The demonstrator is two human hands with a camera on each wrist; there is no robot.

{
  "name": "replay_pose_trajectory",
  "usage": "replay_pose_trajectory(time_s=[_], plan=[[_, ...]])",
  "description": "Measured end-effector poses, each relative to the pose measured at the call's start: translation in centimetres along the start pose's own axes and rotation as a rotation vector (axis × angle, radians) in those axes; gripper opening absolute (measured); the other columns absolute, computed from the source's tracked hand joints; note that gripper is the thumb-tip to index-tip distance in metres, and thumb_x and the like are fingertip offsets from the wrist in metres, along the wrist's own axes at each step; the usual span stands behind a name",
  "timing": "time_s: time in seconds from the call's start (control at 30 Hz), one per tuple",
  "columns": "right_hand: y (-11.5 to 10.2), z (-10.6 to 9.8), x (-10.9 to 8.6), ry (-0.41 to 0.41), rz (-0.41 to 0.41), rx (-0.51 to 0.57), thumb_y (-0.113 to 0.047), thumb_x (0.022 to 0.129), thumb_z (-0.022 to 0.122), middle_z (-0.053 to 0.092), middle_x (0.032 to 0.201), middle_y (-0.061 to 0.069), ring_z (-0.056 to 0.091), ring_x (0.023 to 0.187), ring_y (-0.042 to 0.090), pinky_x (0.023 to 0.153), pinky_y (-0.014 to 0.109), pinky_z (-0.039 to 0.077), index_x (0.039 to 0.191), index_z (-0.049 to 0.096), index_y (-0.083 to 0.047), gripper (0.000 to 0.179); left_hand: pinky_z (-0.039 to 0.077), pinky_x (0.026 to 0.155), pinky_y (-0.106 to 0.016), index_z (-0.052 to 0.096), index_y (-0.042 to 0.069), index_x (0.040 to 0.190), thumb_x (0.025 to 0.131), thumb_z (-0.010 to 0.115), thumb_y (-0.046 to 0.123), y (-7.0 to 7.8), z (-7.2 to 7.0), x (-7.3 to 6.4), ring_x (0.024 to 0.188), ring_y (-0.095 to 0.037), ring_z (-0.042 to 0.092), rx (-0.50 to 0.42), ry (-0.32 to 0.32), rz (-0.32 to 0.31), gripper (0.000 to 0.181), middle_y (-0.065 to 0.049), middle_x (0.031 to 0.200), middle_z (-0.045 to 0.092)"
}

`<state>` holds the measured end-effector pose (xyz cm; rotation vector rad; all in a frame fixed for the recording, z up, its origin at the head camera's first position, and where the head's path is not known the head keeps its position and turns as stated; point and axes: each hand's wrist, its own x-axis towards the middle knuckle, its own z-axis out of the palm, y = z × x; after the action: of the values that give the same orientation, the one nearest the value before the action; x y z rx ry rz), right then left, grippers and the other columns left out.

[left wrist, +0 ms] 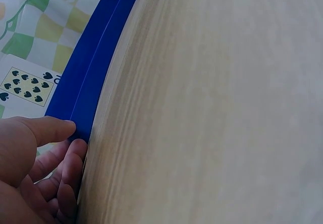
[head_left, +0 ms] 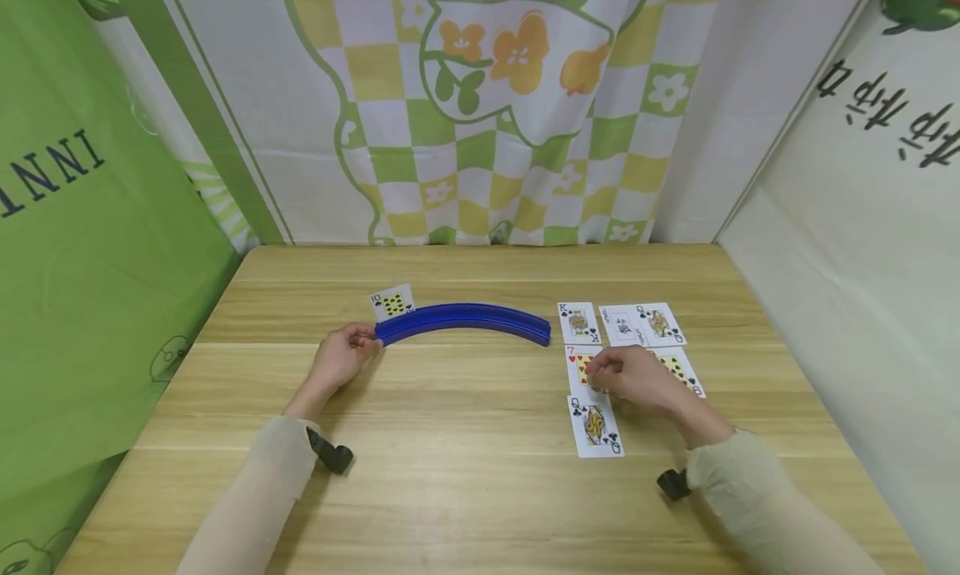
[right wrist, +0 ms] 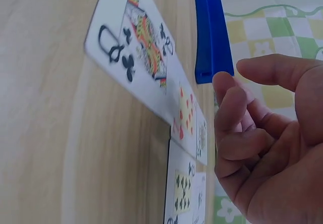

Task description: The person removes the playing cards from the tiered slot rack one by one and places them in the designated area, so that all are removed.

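A curved blue card holder (head_left: pixel 463 315) lies on the table, and a ten of spades (head_left: pixel 393 302) stands at its left end. My left hand (head_left: pixel 347 355) pinches that end, its thumb (left wrist: pixel 58 129) on the blue surface and the other fingers against the edge. My right hand (head_left: pixel 637 378) is over the cards on the right, partly covering a seven of hearts (head_left: pixel 576 373). Its thumb and forefinger are apart in the right wrist view, with nothing between them. Just in front lies a queen of clubs (head_left: pixel 596 426).
Behind the right hand lie a king of spades (head_left: pixel 578 323), a joker (head_left: pixel 622 326) and a queen of spades (head_left: pixel 659 323). A black-suited card (head_left: pixel 678 367) is partly hidden by that hand. Printed curtains surround the wooden table (head_left: pixel 450 475).
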<state>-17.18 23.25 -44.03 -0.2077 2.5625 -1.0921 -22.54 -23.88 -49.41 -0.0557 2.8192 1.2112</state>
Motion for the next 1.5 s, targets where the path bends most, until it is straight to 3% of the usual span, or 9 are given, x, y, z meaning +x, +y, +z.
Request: replay_pose_trajectory(time_s=[0.3, 0.67, 1.0, 1.33, 1.5], plan=[[-1.5, 0.5, 0.9, 0.009, -0.029, 0.006, -0.017, 0.089, 0.067, 0.068, 0.079, 0.007, 0.061, 0.067, 0.019, 0.055, 0.027, 0.046, 0.103, 0.071, -0.007, 0.017, 0.046, 0.072, -0.026, 0.065, 0.004, 0.121, 0.095, 0.066, 0.025, -0.2, 0.2, 0.0, 0.093, -0.024, 0.063, 0.005, 0.013, 0.006, 0.034, -0.013, 0.103, 0.071], [-3.0, 1.2, 1.9, -0.013, -0.035, 0.050, -0.018, 0.092, 0.065, 0.071, 0.090, 0.012, 0.065, 0.075, 0.024, 0.069, 0.035, 0.052, 0.109, 0.069, -0.003, 0.023, 0.046, 0.071, -0.026, 0.064, 0.004, 0.121, 0.095, 0.066, 0.026, -0.4, 0.2, 0.0, 0.093, -0.024, 0.062, -0.005, 0.001, -0.003, 0.034, -0.014, 0.104, 0.070], [-4.4, 1.6, 3.0, -0.006, -0.057, 0.074, -0.022, 0.093, 0.065, 0.070, 0.093, 0.015, 0.065, 0.078, 0.031, 0.063, 0.033, 0.049, 0.110, 0.069, -0.005, 0.024, 0.046, 0.073, -0.027, 0.064, 0.004, 0.122, 0.096, 0.065, 0.027, -0.2, 0.1, 0.0, 0.095, -0.026, 0.063, -0.003, -0.003, 0.002, 0.035, -0.014, 0.106, 0.071], [-5.7, 2.0, 4.6, 0.021, -0.059, 0.157, -0.024, 0.095, 0.064, 0.071, 0.103, 0.020, 0.066, 0.085, 0.040, 0.075, 0.049, 0.054, 0.113, 0.068, -0.006, 0.025, 0.046, 0.073, -0.027, 0.064, 0.005, 0.122, 0.095, 0.066, 0.027, -0.1, -0.1, 0.1, 0.094, -0.026, 0.063, -0.002, -0.001, 0.001, 0.035, -0.014, 0.106, 0.071], [-6.5, 2.0, 5.2, 0.027, -0.055, 0.189, -0.030, 0.097, 0.064, 0.070, 0.107, 0.014, 0.066, 0.094, 0.039, 0.079, 0.049, 0.055, 0.118, 0.067, -0.010, 0.029, 0.047, 0.071, -0.027, 0.065, 0.005, 0.121, 0.095, 0.066, 0.028, -0.3, 0.0, 0.2, 0.093, -0.025, 0.063, 0.003, 0.005, 0.006, 0.035, -0.014, 0.106, 0.072]])
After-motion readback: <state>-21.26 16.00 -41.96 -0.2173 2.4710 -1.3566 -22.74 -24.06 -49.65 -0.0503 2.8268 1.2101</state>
